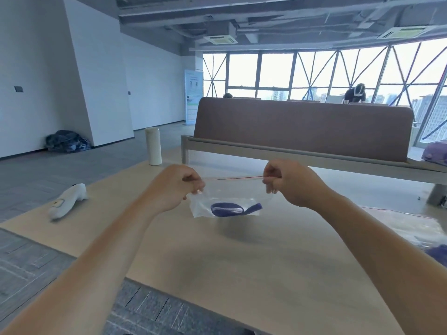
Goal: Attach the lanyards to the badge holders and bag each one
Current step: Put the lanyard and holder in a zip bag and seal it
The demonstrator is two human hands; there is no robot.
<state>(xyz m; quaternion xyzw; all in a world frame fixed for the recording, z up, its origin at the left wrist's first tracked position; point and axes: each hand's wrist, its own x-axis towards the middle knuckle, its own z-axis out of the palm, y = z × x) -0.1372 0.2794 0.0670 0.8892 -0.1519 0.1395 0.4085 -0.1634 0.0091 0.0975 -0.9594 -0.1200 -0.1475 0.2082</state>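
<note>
lanyard [251,208], a blue coil with what looks like the clear badge holder [228,209] inside its loop, lies at the bottom of the clear bag [225,195], which hangs above the table [217,259] without touching it. your left hand [180,187] pinches the bag's top left corner with curled fingers, and your right hand [287,182] pinches the top right corner likewise, so the red zip strip [234,177] runs taut between them. this looks like the sealing step: press the lips together at one corner and run along to the other, pushing air out first. the lanyard's tail sits well below the strip. the white bottle [153,146] and white handheld device [67,200] stand well apart on your left; more clear bags [420,226] lie near the table's right edge.
</note>
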